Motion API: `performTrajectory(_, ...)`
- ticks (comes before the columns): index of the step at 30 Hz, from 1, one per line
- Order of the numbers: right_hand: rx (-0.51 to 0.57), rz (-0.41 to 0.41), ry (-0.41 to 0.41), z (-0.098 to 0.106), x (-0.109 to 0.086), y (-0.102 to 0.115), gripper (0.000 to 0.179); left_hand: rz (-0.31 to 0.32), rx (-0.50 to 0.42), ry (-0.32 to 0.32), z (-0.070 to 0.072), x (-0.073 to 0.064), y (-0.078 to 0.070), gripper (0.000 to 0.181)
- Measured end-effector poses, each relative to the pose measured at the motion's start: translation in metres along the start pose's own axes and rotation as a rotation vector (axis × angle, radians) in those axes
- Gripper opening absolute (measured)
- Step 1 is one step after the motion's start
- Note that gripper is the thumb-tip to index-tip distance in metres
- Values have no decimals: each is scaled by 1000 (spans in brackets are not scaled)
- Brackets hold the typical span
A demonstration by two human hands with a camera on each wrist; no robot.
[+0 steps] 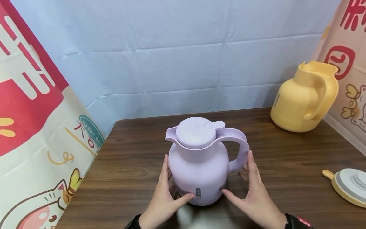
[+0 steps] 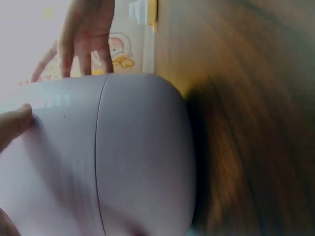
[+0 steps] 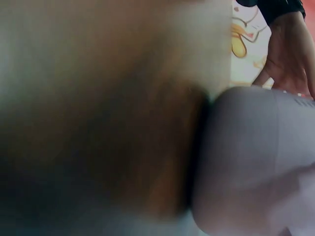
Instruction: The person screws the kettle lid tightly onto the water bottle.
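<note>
A lilac thermos jug [image 1: 200, 171] stands upright on the wooden table, its round lid [image 1: 195, 133] seated on top, spout to the left and handle [image 1: 243, 148] to the right. My left hand [image 1: 164, 200] lies along the jug's left side, fingers fairly straight, thumb touching the front near the small dark label [image 1: 198, 193]. On the other side is my right hand [image 1: 255, 197]; its thumb tip meets the lower right of the body and its extended index finger reaches the handle's outer edge. Its other fingers are partly hidden. In the left wrist view the jug body [image 2: 142, 147] lies close up, with the right hand [image 2: 88, 39] spread beyond it.
A yellow thermos jug [image 1: 303, 98] without a lid stands at the table's back right corner. Near the right edge a yellow lid [image 1: 350, 187] lies with its grey and white underside up. Behind the table [image 1: 128, 171] hangs a pale blue cloth [image 1: 171, 63]; printed cloths flank it.
</note>
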State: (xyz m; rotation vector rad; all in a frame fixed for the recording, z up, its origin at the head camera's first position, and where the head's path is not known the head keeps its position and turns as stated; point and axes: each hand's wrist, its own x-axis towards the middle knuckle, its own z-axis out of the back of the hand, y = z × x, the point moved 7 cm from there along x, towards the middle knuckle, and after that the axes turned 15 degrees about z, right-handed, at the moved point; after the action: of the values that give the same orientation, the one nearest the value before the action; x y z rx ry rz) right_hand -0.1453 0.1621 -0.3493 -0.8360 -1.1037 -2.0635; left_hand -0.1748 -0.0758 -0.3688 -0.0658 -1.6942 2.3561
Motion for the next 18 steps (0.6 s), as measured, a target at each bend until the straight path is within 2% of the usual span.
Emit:
performTrajectory(4, 20, -18, -4, -7, -6, 1, 132, 46, -1, 8, -1, -2, 3, 122)
performTrajectory(6, 33, -32, 1, -11, -7, 1, 135, 53, -11, 18, -2, -2, 4, 123)
performTrajectory(13, 36, -16, -2, -16, -4, 0, 126, 60, 24, 22, -1, 1, 6, 122)
performTrajectory(18, 21, -37, 3, -19, -2, -6, 121, 62, 41, 14, 0, 4, 8, 122)
